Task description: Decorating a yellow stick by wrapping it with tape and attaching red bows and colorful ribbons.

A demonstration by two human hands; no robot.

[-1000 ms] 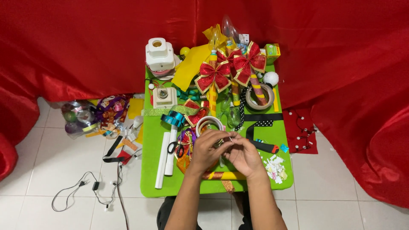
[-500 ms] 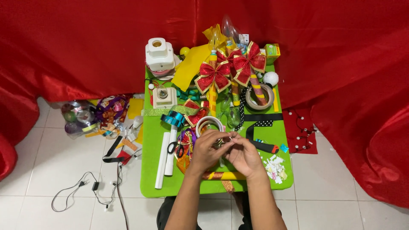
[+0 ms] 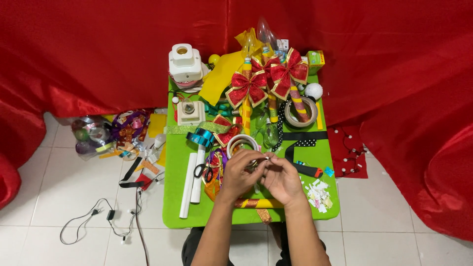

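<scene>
My forearms come up from the near edge of the green table (image 3: 177, 216), and both my hands meet over its near middle. My left hand (image 3: 240, 172) and my right hand (image 3: 282, 178) are close together, fingertips pinched narrow on a small shiny piece (image 3: 259, 160) between them; it is too small for me to tell what it is. Under my wrists lies a yellow and gold roll (image 3: 261, 203), flat along the near edge.

Just left of my left hand sit scissors with black handles (image 3: 203, 171) and, beside them, two white rolled tubes (image 3: 193, 181) lying lengthwise. Right of my right hand is a cutter with a black and orange handle (image 3: 310, 170), and nearer the right corner a little heap of paper scraps (image 3: 319, 193).

Just beyond my fingers stands a white tape ring (image 3: 241, 144), with a teal ribbon (image 3: 199, 138) to its left and a black dotted ribbon (image 3: 301, 143) to its right. Farther on, a wide roll of tape (image 3: 301, 112) lies on the right, and a white boxy fitting (image 3: 190, 112) on the left. Two red bows with gold edges (image 3: 268, 81) rise in the middle, a yellow sheet (image 3: 220, 79) left of them. At the far left corner stands a white appliance (image 3: 185, 64). Red cloth (image 3: 98, 49) hangs behind everything.

On the floor left of the table lie loose ribbon scraps (image 3: 123, 133) and a thin cable (image 3: 93, 221).
</scene>
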